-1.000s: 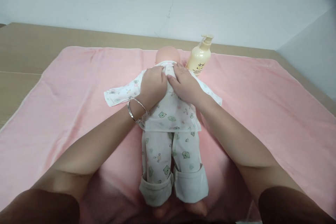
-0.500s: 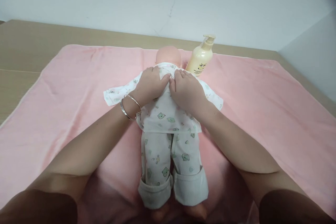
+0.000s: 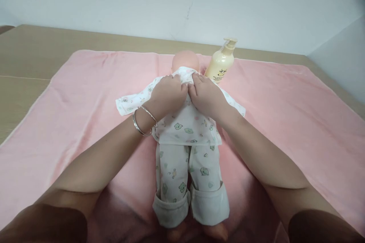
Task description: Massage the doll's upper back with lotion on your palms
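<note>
A baby doll (image 3: 186,60) lies with its smooth head pointing away from me and its face out of view. It wears a white printed shirt (image 3: 186,131) and matching trousers (image 3: 174,169) with thick turned-up cuffs; bare feet poke out below. At the upper chest or back, I cannot tell which, my left hand (image 3: 168,94), below two silver bangles (image 3: 139,120), grips the shirt with curled fingers and thumb. Close beside it, my right hand (image 3: 207,95) pinches the same cloth near the collar. The fabric between the hands is bunched and raised; fingertips are partly hidden in it.
A pale yellow pump bottle (image 3: 221,64) leans just right of the doll's head. Under everything spreads a pink blanket (image 3: 85,110) with some creases, on a wooden table (image 3: 45,51). A cracked white wall (image 3: 128,3) stands behind.
The cloth by the collar has become more bunched and lifted, and both hands have curled tighter, thumbs close together. The whole view has shifted slightly; the bottle and doll stay in place.
</note>
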`<state>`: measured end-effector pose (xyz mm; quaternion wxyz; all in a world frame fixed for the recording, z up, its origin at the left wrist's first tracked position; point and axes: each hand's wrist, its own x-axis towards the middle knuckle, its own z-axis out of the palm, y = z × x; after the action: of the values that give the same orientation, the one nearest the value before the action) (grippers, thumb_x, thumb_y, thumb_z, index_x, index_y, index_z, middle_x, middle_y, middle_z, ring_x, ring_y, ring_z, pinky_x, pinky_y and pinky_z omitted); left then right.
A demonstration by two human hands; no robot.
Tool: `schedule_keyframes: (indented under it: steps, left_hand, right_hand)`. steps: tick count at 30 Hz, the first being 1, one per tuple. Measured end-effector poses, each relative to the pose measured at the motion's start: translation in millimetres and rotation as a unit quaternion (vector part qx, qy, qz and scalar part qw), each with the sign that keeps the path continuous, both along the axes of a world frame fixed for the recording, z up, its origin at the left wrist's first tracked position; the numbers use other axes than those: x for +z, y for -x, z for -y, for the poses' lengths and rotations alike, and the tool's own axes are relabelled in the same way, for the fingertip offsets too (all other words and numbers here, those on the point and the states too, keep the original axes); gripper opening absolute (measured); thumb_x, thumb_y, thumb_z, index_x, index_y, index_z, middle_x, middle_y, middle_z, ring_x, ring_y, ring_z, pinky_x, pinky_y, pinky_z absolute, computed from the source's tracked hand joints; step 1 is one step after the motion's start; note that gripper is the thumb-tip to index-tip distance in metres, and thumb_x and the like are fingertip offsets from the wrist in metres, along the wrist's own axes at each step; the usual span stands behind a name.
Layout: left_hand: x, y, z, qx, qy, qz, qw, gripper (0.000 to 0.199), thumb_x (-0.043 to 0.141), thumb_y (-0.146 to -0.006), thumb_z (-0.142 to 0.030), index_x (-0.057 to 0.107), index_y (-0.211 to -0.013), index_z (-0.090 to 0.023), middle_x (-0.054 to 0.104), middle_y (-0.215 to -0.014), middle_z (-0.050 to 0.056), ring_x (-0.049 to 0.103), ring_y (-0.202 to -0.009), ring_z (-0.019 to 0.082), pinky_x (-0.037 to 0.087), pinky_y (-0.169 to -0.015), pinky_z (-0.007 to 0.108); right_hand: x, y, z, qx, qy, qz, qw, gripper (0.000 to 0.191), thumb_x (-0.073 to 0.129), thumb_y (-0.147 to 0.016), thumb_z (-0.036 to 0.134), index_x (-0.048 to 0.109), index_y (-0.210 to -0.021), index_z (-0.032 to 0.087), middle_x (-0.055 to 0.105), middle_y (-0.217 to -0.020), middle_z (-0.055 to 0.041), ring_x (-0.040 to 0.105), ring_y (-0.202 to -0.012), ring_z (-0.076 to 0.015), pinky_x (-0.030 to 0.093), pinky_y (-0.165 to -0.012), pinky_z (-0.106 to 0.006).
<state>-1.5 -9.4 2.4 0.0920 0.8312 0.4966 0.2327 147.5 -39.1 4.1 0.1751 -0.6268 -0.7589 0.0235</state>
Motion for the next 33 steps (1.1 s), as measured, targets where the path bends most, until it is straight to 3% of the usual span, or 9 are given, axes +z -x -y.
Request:
schedule_keyframes:
  steps: [3,6,11,14,17,20,25,30,33]
  left_hand:
    - [-3.0,4,-16,0.022,0.066,0.073,0.995,0.021,0.045,-0.092,-0.030,0.058,-0.079,-0.020,0.064,-0.076,0.008,0.061,-0.079,0.025,0.052,-0.085,0.042]
    - [-6.5,4,-23,0.036,0.085,0.103,0.990,0.022,0.045,-0.092,-0.035,0.059,-0.083,-0.020,0.066,-0.078,0.009,0.060,-0.080,0.024,0.052,-0.086,0.041]
    - [-11.6,0,-14,0.022,0.013,0.046,0.999,0.023,0.042,-0.093,-0.029,0.057,-0.079,-0.019,0.065,-0.081,0.011,0.062,-0.084,0.027,0.052,-0.086,0.045]
    - [-9.3,-6,4,0.009,-0.058,-0.018,0.998,0.025,0.038,-0.094,-0.021,0.060,-0.083,-0.016,0.067,-0.091,0.016,0.063,-0.095,0.030,0.051,-0.090,0.047]
    - [-2.4,-11,21,0.005,-0.077,-0.063,0.995,0.028,0.035,-0.094,-0.017,0.063,-0.093,-0.013,0.067,-0.101,0.020,0.062,-0.101,0.032,0.051,-0.091,0.047]
    - [4.0,-11,23,-0.022,-0.044,-0.053,0.997,0.023,0.039,-0.090,-0.014,0.061,-0.085,-0.016,0.066,-0.093,0.017,0.063,-0.097,0.030,0.051,-0.090,0.046]
    - [6.4,0,-4,-0.015,0.022,0.018,0.999,0.026,0.045,-0.091,-0.020,0.053,-0.066,-0.021,0.060,-0.069,0.008,0.063,-0.078,0.025,0.053,-0.084,0.043]
    - [3.1,0,-16,0.076,0.098,-0.009,0.992,0.043,0.032,-0.101,-0.041,0.063,-0.081,-0.017,0.069,-0.083,0.012,0.065,-0.079,0.024,0.053,-0.078,0.040]
    - [-3.2,-2,-14,0.081,0.059,-0.051,0.994,0.045,0.027,-0.102,-0.038,0.065,-0.097,-0.015,0.072,-0.099,0.013,0.068,-0.092,0.025,0.052,-0.083,0.039]
  right_hand:
    - [0.9,9,14,-0.009,-0.029,0.009,1.000,0.054,0.029,-0.103,0.029,0.054,-0.141,0.001,0.061,-0.144,-0.0256,0.053,-0.140,-0.0373,0.044,-0.116,-0.057]
    - [1.1,13,20,-0.005,-0.048,0.019,0.999,0.053,0.029,-0.102,0.027,0.056,-0.139,0.000,0.062,-0.141,-0.0259,0.055,-0.137,-0.0365,0.043,-0.116,-0.056]
    - [3.4,5,4,0.001,-0.015,0.000,1.000,0.046,0.031,-0.101,0.025,0.060,-0.131,0.007,0.065,-0.138,-0.0218,0.056,-0.136,-0.0358,0.048,-0.111,-0.055]
    - [4.6,-3,-8,0.006,0.015,-0.013,1.000,0.043,0.032,-0.102,0.028,0.059,-0.130,0.008,0.062,-0.141,-0.0218,0.054,-0.138,-0.0362,0.047,-0.112,-0.054]
    - [3.1,-7,-12,0.010,0.013,-0.012,1.000,0.042,0.032,-0.103,0.030,0.058,-0.129,0.009,0.060,-0.144,-0.0227,0.052,-0.140,-0.0370,0.045,-0.113,-0.055]
    - [0.0,-6,-11,0.012,0.006,-0.005,1.000,0.044,0.029,-0.104,0.031,0.057,-0.129,0.008,0.059,-0.145,-0.0237,0.051,-0.140,-0.0379,0.044,-0.113,-0.056]
    - [4.2,6,3,-0.008,-0.003,0.021,1.000,0.047,0.026,-0.104,0.029,0.056,-0.130,0.004,0.060,-0.142,-0.0265,0.053,-0.138,-0.0391,0.045,-0.112,-0.055]
    - [27.1,18,28,-0.033,0.043,0.089,0.995,0.037,0.033,-0.102,0.025,0.064,-0.113,0.010,0.073,-0.111,-0.0204,0.069,-0.107,-0.0343,0.055,-0.087,-0.044]
    - [30.4,13,24,-0.034,0.073,0.090,0.993,0.037,0.031,-0.102,0.026,0.067,-0.103,0.014,0.074,-0.097,-0.0146,0.071,-0.091,-0.0304,0.055,-0.077,-0.041]
